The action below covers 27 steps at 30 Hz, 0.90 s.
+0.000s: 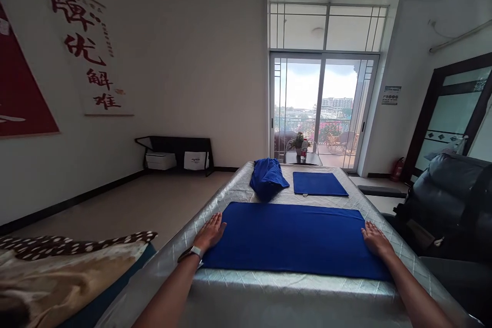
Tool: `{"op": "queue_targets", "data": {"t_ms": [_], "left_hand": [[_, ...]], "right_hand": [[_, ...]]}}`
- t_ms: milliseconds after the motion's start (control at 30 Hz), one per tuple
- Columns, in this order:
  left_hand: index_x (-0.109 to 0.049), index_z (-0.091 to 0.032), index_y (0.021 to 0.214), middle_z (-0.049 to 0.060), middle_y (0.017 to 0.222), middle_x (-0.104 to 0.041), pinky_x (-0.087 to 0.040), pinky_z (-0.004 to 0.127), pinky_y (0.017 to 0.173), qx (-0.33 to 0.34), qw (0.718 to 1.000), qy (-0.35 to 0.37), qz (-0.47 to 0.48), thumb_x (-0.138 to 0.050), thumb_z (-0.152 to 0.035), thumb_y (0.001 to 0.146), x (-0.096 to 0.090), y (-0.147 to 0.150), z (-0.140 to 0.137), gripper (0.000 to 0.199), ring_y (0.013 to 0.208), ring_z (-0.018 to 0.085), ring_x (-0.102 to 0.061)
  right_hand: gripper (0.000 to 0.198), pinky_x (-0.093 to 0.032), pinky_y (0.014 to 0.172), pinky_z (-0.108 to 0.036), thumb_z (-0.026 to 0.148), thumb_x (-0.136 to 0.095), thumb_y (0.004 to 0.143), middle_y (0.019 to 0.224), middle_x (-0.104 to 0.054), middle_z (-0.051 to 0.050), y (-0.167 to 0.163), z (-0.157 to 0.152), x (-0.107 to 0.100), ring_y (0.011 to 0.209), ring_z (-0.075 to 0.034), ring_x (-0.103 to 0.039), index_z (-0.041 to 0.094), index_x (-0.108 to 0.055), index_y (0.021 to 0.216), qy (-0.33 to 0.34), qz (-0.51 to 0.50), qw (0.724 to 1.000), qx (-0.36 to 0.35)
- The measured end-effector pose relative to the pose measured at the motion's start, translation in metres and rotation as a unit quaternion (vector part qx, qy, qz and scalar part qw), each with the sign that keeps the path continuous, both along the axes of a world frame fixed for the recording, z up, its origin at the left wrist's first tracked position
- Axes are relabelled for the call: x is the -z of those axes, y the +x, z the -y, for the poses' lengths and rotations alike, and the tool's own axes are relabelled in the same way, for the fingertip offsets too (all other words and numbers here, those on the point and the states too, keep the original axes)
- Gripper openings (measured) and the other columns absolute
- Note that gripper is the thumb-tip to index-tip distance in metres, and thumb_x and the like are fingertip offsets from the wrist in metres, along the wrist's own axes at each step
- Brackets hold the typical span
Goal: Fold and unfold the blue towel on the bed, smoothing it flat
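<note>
A blue cloth (292,238), spread flat in a wide rectangle, lies across the near part of a table with a silvery quilted cover (269,283). At its left edge my left hand (210,230) rests flat, fingers stretched out; a watch is on that wrist. My right hand (375,239) lies flat along the cloth's right edge, its fingers extended too. Beyond the cloth, a crumpled blue cloth (266,177) sits in a heap on the left. To the right of the heap is a neatly folded blue cloth (320,183) with a small pale tag at its near edge.
Past the far end stands a small table (313,160) with a plant and a bottle (304,149). A black armchair (453,205) is close on the right. Bedding (77,277) lies at lower left, and a low black rack (179,146) stands by the wall.
</note>
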<state>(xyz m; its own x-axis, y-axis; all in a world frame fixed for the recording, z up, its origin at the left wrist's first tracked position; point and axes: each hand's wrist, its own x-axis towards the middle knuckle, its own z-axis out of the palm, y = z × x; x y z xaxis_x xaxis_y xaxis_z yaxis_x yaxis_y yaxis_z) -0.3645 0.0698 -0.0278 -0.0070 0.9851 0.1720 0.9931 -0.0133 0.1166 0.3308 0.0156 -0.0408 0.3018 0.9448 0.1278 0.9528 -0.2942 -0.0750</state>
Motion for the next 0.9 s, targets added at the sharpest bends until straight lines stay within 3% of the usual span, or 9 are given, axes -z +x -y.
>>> {"op": "queue_targets", "data": {"t_ms": [200,300,400,533,600,667,767,900], "left_hand": [[-0.041,-0.005,0.152,0.018,0.159,-0.037,-0.029,0.045,0.12,-0.008,1.0,-0.002,-0.028,-0.033,-0.036,0.099,-0.01,0.008,0.007,0.062,0.148,0.027,-0.035],[-0.04,-0.001,0.151,0.021,0.159,-0.036,-0.027,0.046,0.122,0.012,0.998,0.042,-0.045,-0.036,-0.038,0.098,-0.017,0.03,0.006,0.065,0.149,0.03,-0.033],[-0.04,-0.005,0.153,0.018,0.16,-0.037,-0.028,0.045,0.123,0.12,0.988,0.091,-0.046,-0.033,-0.036,0.1,-0.025,0.091,0.0,0.062,0.15,0.028,-0.032],[-0.035,-0.01,0.156,0.013,0.162,-0.037,-0.028,0.039,0.124,0.264,0.959,0.094,-0.03,-0.027,-0.032,0.102,-0.031,0.203,-0.02,0.058,0.151,0.021,-0.03],[-0.035,-0.011,0.156,0.012,0.162,-0.037,-0.027,0.041,0.124,0.299,0.95,0.091,-0.016,-0.024,-0.031,0.103,-0.026,0.247,-0.033,0.057,0.151,0.021,-0.029],[-0.036,-0.01,0.155,0.014,0.161,-0.038,-0.028,0.044,0.123,0.3,0.951,0.069,-0.001,-0.023,-0.032,0.104,-0.016,0.271,-0.046,0.058,0.151,0.024,-0.03],[-0.035,-0.009,0.156,0.017,0.161,-0.036,-0.026,0.047,0.123,0.284,0.958,0.037,0.019,-0.022,-0.037,0.104,0.001,0.276,-0.06,0.061,0.152,0.027,-0.028],[-0.033,-0.013,0.158,0.014,0.162,-0.035,-0.024,0.049,0.124,0.261,0.965,0.029,0.027,-0.023,-0.039,0.104,0.012,0.245,-0.071,0.061,0.152,0.027,-0.027]], "right_hand": [[0.067,-0.023,0.125,-0.041,0.033,-0.021,0.096,0.161,-0.034,-0.016,-0.007,0.001,-0.007,0.152,-0.024,-0.027,0.003,-0.041,0.152,0.018,0.054,0.998,-0.012],[0.065,-0.019,0.126,-0.043,0.029,-0.022,0.095,0.16,-0.036,-0.016,-0.037,-0.003,-0.019,0.151,-0.025,-0.028,0.004,-0.043,0.151,0.057,0.088,0.992,-0.075],[0.064,-0.02,0.125,-0.043,0.031,-0.02,0.098,0.162,-0.034,-0.013,-0.107,-0.016,-0.037,0.152,-0.023,-0.026,0.005,-0.037,0.154,0.061,0.051,0.981,-0.175],[0.065,-0.018,0.126,-0.039,0.039,-0.019,0.101,0.164,-0.029,-0.01,-0.218,-0.047,-0.055,0.153,-0.019,-0.021,0.008,-0.031,0.157,0.034,-0.019,0.957,-0.287],[0.065,-0.017,0.126,-0.038,0.037,-0.02,0.101,0.165,-0.026,-0.012,-0.255,-0.063,-0.056,0.154,-0.019,-0.019,0.008,-0.029,0.158,0.01,-0.035,0.951,-0.308],[0.064,-0.015,0.126,-0.038,0.032,-0.021,0.1,0.166,-0.023,-0.012,-0.274,-0.075,-0.052,0.155,-0.02,-0.017,0.006,-0.027,0.158,-0.018,-0.04,0.95,-0.31],[0.065,-0.012,0.126,-0.038,0.033,-0.02,0.1,0.167,-0.019,-0.012,-0.278,-0.085,-0.043,0.155,-0.021,-0.016,0.006,-0.024,0.159,-0.04,-0.046,0.952,-0.299],[0.069,-0.009,0.126,-0.039,0.044,-0.014,0.101,0.168,-0.018,-0.008,-0.26,-0.087,-0.038,0.155,-0.019,-0.013,0.01,-0.021,0.16,-0.049,-0.061,0.957,-0.28]]}}
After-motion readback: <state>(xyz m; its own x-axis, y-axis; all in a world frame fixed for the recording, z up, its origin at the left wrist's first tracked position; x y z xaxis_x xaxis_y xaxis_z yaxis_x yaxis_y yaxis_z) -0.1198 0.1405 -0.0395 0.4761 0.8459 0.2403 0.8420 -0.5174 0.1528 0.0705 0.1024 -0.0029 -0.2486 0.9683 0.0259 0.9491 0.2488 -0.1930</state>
